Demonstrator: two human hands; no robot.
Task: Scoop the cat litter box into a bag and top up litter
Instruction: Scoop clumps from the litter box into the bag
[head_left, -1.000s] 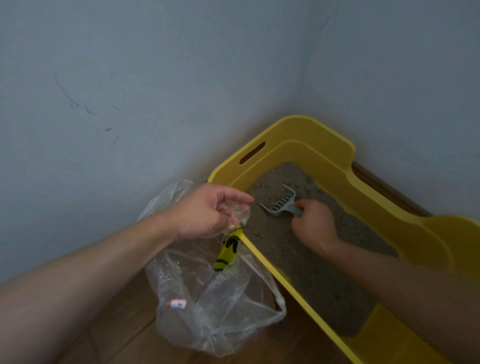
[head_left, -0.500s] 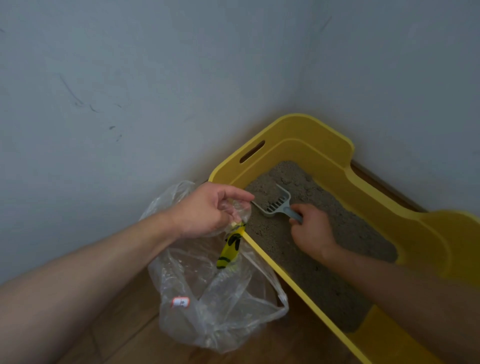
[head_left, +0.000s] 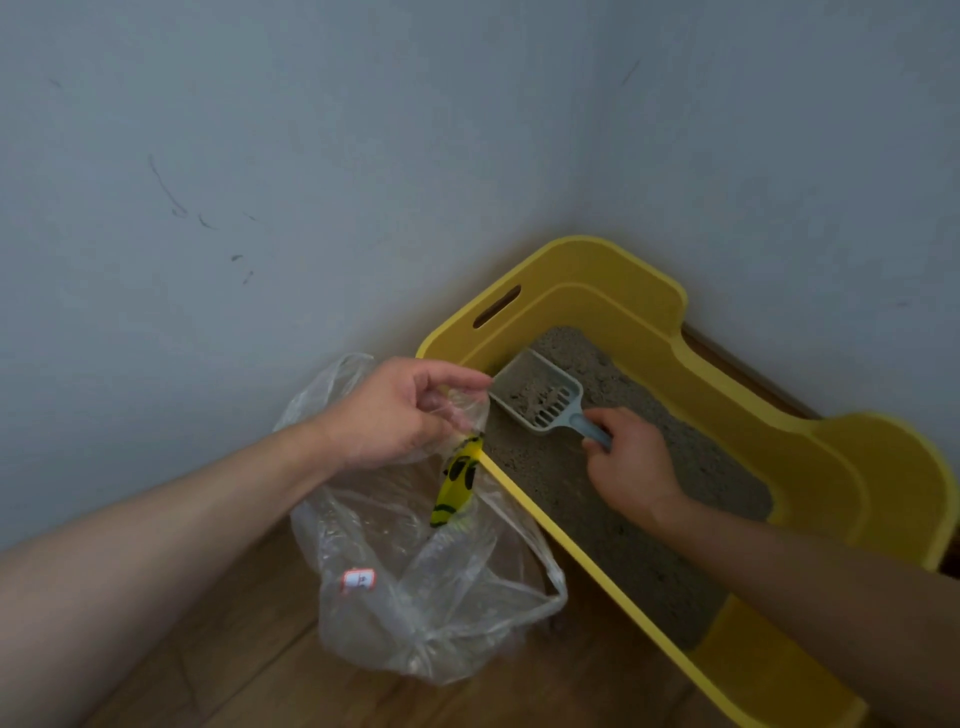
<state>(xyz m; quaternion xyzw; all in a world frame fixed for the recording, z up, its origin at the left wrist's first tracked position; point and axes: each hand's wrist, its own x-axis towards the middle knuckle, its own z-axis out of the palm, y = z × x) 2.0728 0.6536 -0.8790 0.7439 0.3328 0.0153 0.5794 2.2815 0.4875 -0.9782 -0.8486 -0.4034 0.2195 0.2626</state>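
Centrally, slotted grey plastic litter scoop (head_left: 537, 391), holding clumped grey litter, gripped by right hand (head_left: 631, 467) over yellow plastic litter box (head_left: 810, 462). Left hand (head_left: 392, 413) pinches clear crinkled plastic bag (head_left: 415, 587), left of box.

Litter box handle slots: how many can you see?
1. One handle slot in the far end wall of the yellow litter box, near the room corner, beyond the litter scoop. The box's near end runs out of frame, so another may be hidden.
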